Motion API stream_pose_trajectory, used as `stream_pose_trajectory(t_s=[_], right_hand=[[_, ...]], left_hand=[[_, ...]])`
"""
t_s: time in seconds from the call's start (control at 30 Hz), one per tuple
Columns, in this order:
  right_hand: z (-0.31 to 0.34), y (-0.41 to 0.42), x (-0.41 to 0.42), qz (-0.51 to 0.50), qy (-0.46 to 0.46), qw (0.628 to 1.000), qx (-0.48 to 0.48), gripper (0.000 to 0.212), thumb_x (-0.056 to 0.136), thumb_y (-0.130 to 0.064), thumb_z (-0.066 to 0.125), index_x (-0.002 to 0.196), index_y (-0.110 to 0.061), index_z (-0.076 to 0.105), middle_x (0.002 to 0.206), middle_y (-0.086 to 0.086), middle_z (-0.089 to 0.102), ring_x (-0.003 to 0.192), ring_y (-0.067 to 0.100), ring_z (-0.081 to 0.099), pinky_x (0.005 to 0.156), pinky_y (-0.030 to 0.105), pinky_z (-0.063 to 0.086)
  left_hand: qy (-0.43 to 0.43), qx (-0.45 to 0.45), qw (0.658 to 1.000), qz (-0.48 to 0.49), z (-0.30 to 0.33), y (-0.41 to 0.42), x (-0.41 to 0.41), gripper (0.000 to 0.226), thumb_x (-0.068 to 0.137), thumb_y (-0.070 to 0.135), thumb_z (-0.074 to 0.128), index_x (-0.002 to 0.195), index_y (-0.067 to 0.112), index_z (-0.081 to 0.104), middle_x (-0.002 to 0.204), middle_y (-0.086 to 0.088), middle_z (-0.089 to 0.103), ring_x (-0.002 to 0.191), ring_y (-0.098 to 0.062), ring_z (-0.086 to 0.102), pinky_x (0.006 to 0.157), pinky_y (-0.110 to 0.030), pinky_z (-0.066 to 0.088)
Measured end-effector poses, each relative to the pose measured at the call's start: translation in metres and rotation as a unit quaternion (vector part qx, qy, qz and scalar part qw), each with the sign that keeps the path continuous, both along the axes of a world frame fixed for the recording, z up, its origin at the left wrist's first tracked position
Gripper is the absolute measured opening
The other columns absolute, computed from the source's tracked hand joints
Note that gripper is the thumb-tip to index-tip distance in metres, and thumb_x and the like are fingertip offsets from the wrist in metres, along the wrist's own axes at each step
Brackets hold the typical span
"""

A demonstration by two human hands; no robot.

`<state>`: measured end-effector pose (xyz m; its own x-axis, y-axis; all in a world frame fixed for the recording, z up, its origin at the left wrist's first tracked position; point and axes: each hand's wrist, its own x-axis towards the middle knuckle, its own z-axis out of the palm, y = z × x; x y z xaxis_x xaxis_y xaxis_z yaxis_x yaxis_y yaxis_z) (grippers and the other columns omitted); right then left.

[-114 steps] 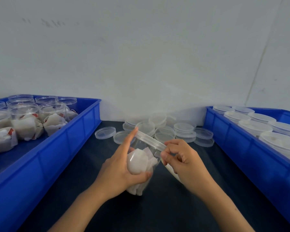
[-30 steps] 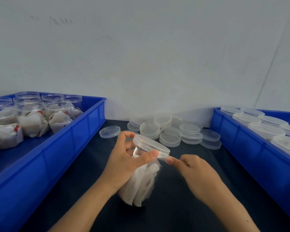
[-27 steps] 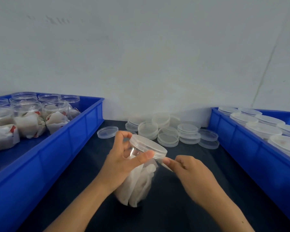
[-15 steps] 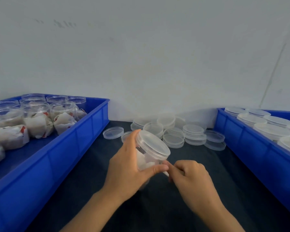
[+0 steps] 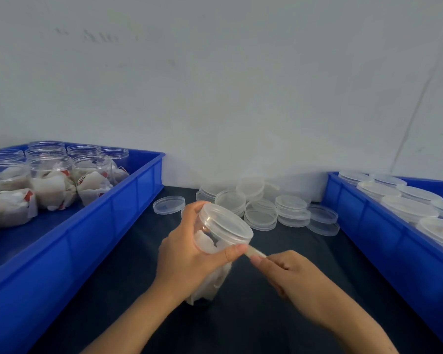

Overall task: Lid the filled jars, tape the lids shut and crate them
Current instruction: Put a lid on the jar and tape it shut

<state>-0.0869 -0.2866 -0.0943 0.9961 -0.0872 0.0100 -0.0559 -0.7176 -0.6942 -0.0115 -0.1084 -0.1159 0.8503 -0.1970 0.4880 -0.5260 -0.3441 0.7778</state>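
A clear jar [image 5: 210,241] filled with white wrapped packets stands tilted on the dark table, its clear lid [image 5: 228,223] on top. My left hand [image 5: 187,254] grips the jar just under the lid, thumb pressed at the lid's near rim. My right hand [image 5: 287,272] pinches a strip of clear tape [image 5: 256,252] that runs from the lid's rim to my fingertips.
A blue crate [image 5: 128,200] on the left holds several open filled jars [image 5: 51,180]. Loose clear lids [image 5: 261,208] lie piled at the back of the table. A blue crate [image 5: 384,241] on the right holds several lidded jars [image 5: 404,205]. A white wall stands behind.
My left hand has turned the jar within its grip. My right hand has drawn back to the right, pulling the tape strip out from the lid's rim.
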Motion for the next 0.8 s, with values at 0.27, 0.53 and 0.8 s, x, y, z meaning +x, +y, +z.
stream_pose_trajectory(t_s=[0.27, 0.53, 0.8], right_hand=[[0.01, -0.021, -0.003, -0.028, -0.039, 0.995, -0.083, 0.074, 0.072, -0.077, 0.035, 0.08, -0.006, 0.055, 0.061, -0.004, 0.044, 0.055, 0.009, 0.038, 0.059, 0.031, 0.037], [0.004, -0.012, 0.002, -0.047, -0.053, 0.997, -0.043, 0.077, 0.061, -0.081, 0.036, 0.073, -0.006, 0.051, 0.056, -0.005, 0.041, 0.054, 0.01, 0.036, 0.058, 0.032, 0.034], [0.001, -0.006, 0.005, -0.043, -0.043, 0.998, -0.01, 0.069, 0.06, -0.082, 0.034, 0.07, -0.017, 0.052, 0.058, -0.006, 0.046, 0.055, 0.01, 0.038, 0.059, 0.031, 0.036]], left_hand=[[0.112, -0.089, 0.983, -0.113, 0.0, -0.006, 0.0, 0.078, 0.043, 0.064, 0.081, 0.11, 0.033, 0.056, 0.102, 0.017, 0.07, 0.099, -0.002, 0.066, 0.086, -0.027, 0.052], [0.169, -0.153, 0.957, -0.178, 0.0, -0.003, 0.002, 0.085, 0.043, 0.049, 0.083, 0.116, 0.024, 0.049, 0.101, 0.01, 0.073, 0.095, -0.006, 0.069, 0.071, -0.012, 0.052], [0.18, -0.154, 0.957, -0.17, -0.003, -0.001, 0.002, 0.091, 0.04, 0.053, 0.082, 0.115, 0.031, 0.036, 0.104, 0.012, 0.072, 0.101, -0.008, 0.067, 0.085, -0.026, 0.051]])
